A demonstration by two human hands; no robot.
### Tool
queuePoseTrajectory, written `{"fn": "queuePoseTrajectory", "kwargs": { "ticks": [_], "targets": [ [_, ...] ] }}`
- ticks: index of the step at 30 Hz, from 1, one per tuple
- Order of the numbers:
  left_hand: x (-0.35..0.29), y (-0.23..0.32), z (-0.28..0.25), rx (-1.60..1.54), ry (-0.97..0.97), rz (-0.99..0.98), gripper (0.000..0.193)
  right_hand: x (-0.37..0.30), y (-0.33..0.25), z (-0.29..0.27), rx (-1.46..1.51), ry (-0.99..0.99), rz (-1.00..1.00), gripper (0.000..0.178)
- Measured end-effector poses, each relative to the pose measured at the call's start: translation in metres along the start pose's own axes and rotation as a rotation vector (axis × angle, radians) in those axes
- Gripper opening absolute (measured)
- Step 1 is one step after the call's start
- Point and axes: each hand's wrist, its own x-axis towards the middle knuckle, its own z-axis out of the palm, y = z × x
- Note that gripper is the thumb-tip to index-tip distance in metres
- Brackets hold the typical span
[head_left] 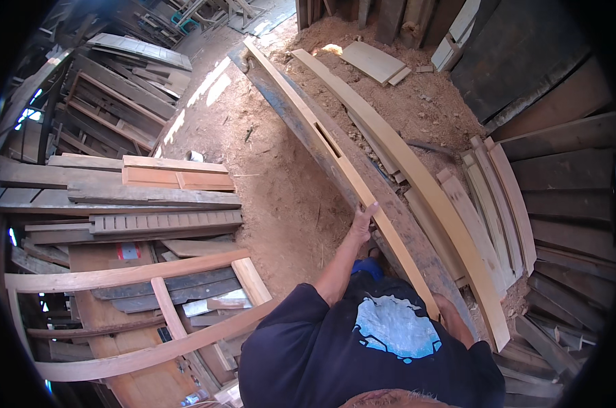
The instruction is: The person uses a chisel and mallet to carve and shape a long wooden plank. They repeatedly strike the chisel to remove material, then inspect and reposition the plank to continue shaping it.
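Observation:
A long, narrow timber piece [354, 178] with a slot cut through it runs from the far left down toward my body at the lower right. It lies along a worn, dark wooden bench beam [417, 239]. My left hand [364, 221] grips the timber's left edge near its middle, with the thumb on top. Close to the near end of the same timber is my right hand [446, 306], whose fingers are hidden. A wide curved plank [417, 170] stretches along the right side of the bench.
Stacked boards [158, 197] and a pale ladder-like wooden frame [151, 272] fill the left. Several cut strips [495, 211] lie at right, before dark planks [566, 170] leaning there. Flat boards [374, 61] rest on the sawdust-covered floor [274, 170].

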Motion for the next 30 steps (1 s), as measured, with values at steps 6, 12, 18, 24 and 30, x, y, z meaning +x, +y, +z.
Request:
{"fn": "queuePoseTrajectory", "kwargs": {
  "ticks": [6,12,18,24,30],
  "targets": [
    [0.004,-0.005,-0.015,0.017,-0.009,-0.001,0.091,-0.021,-0.02,0.012,-0.043,0.056,-0.035,0.067],
    [0.021,0.017,-0.002,0.081,0.095,0.286,0.065,-0.049,-0.033,0.013,-0.048,0.015,-0.325,0.068],
    [0.032,-0.02,-0.014,-0.168,0.069,0.25,0.049,-0.131,-0.067,-0.017,-0.443,0.102,-0.375,0.063],
    [-0.008,-0.117,0.01,-0.402,-0.062,0.0,0.047,-0.168,-0.012,-0.059,-0.365,0.113,-0.281,0.067],
    [-0.07,-0.19,0.021,0.022,-0.066,-0.321,0.07,-0.196,0.101,-0.081,-0.63,0.443,-0.101,0.072]
  ]
}}
